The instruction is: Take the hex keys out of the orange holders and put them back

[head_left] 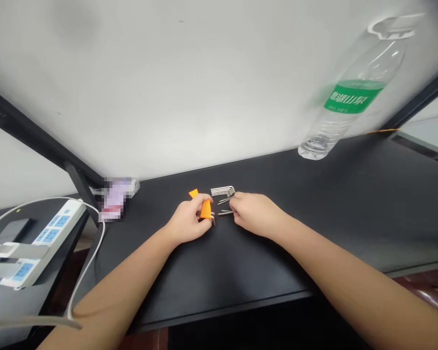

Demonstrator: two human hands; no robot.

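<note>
Near the middle of the black table, my left hand is closed around an orange holder, with a bent metal key end showing below its fingers. To its right, my right hand has its fingers pressed together on thin metal hex keys that point left toward the holder. Just behind the hands, a row of several L-shaped silver hex keys lies side by side. How many keys my right hand touches is hidden by its fingers.
A tall clear bottle with a green label stands at the back right by the wall. At the left are a blurred-out packet, a white power strip, a white cable and a phone. The black table's front edge lies near me.
</note>
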